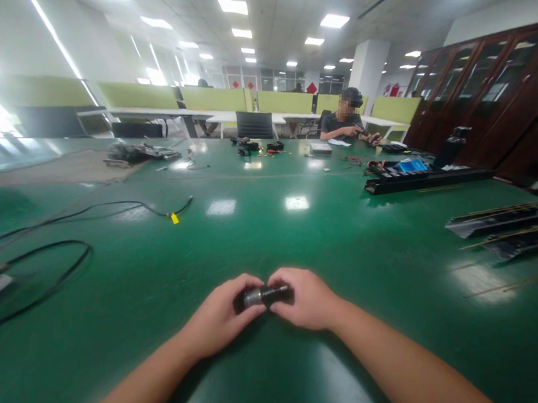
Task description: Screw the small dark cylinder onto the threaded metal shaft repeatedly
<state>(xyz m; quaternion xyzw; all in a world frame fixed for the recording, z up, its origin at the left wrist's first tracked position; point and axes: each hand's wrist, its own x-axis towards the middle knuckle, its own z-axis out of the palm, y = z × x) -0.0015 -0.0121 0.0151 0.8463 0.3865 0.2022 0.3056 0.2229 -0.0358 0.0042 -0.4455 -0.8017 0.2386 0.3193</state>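
A short dark cylinder (267, 295) with a silver-grey section at its left end lies sideways between my two hands, low over the green tabletop. My left hand (224, 315) curls round the silver-grey end, thumb in front and fingers behind. Round the black right end my right hand (306, 299) is closed in the same way. The fingertips of the two hands nearly meet above the cylinder's middle. Both ends of the cylinder are partly hidden by the palms.
A black cable (63, 242) with a yellow tag (174, 218) runs along the left. Black metal rails (427, 179) lie at the right. Small dark parts (246, 145) and a white box (320, 149) sit at the far edge, where a person (343, 124) is seated.
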